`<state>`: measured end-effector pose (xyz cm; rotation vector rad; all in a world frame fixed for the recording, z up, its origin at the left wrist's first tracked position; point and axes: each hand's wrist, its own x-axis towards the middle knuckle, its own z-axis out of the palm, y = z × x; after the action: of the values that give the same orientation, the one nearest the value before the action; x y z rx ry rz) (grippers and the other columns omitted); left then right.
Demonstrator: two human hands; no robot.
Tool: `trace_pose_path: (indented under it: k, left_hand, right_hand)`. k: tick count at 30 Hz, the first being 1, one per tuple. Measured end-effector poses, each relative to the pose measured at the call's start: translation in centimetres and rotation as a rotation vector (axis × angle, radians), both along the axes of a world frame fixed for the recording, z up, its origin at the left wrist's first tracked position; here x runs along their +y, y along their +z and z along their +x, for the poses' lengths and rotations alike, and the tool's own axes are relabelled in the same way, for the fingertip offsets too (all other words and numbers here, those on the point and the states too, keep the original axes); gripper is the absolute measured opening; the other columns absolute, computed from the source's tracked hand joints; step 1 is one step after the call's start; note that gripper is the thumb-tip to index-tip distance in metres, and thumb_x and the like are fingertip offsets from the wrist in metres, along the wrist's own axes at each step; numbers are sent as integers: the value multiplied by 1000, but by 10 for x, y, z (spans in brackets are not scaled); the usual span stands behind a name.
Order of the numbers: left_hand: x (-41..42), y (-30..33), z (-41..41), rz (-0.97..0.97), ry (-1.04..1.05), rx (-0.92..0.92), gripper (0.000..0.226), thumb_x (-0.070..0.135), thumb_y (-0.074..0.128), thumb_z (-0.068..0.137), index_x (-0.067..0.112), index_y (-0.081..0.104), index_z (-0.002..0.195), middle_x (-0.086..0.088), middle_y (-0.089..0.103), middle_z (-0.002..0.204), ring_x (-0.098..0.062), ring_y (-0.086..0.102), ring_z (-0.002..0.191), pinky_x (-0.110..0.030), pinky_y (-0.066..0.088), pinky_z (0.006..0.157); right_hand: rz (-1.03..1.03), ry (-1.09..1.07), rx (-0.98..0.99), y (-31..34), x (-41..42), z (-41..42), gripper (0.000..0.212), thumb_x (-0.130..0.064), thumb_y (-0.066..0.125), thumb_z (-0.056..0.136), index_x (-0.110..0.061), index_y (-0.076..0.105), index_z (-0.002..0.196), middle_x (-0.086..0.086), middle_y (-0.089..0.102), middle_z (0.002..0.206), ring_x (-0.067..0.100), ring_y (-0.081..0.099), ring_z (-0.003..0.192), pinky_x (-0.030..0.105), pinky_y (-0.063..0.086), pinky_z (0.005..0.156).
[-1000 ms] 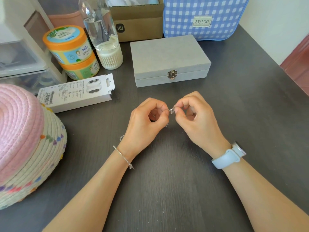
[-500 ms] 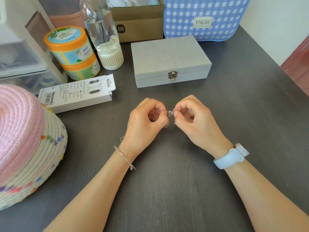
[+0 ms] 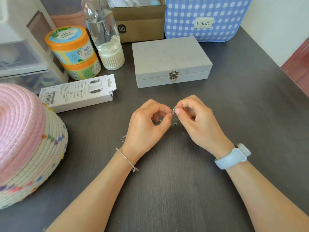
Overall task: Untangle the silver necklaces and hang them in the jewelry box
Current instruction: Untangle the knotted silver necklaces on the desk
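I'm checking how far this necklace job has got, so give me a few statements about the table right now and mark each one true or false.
1. The grey jewelry box is closed, its clasp fastened. True.
2. Both hands pinch the tangled silver necklaces between fingertips. True: the left hand and right hand meet at the knot.
3. A necklace already hangs inside the box. False: the box is shut, so nothing inside it shows.
4. The watch is on the left wrist. False: it is on the right wrist; the left wrist wears a thin bracelet.
5. The checked bag stands behind the box. True.
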<state>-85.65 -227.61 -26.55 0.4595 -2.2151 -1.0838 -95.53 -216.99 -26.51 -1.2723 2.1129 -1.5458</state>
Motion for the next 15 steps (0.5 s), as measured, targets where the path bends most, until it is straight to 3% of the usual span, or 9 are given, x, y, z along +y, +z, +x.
trace_pose_path:
  k: [7, 15]
  left_hand:
    - [0, 5, 2, 177, -46, -21, 6, 20, 63, 78, 23, 65, 74, 6, 59, 74, -18, 53, 68, -17, 42, 63]
    - [-2, 8, 3, 283, -102, -30, 23, 2, 63, 83, 21, 60, 71, 7, 55, 73, 0, 50, 62, -11, 40, 64]
  right_hand:
    - [4, 38, 55, -2, 0, -1, 15, -22, 48, 86, -36, 48, 79, -14, 48, 85, 4, 50, 72, 14, 37, 67]
    - [5, 6, 102, -6, -1, -1, 5, -23, 47, 87, -26, 49, 84, -18, 46, 86, 4, 49, 72, 26, 41, 68]
